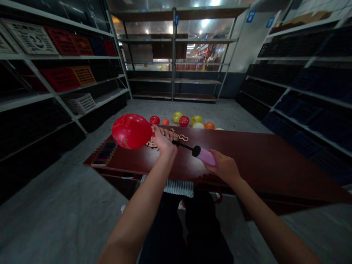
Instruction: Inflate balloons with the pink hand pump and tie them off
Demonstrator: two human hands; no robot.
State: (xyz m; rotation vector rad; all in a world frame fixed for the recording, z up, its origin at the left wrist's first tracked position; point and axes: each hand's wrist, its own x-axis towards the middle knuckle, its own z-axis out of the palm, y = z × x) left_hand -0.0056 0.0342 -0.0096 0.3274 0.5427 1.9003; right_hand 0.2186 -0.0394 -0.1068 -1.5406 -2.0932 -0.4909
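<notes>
A red balloon [132, 131] with faint printed marks is swollen with air, its neck at the fingers of my left hand [164, 138]. Those fingers are closed around the neck and the near end of a balloon pump. My right hand [224, 167] grips the pump's pink body [206, 156], and a black rod [185, 146] shows between the two hands. Just behind my left hand, a pile of beige, curly strips [183, 138] lies on the table, partly hidden by the hand. The pump's nozzle is covered by my fingers.
A dark red table [247, 157] spans the front, with a blurred phone-like object [106, 152] at its left end. Past the far edge, several balloons [184, 121] rest on the floor. Shelves with crates [62, 40] stand left and right; a metal rack [173, 55] is behind.
</notes>
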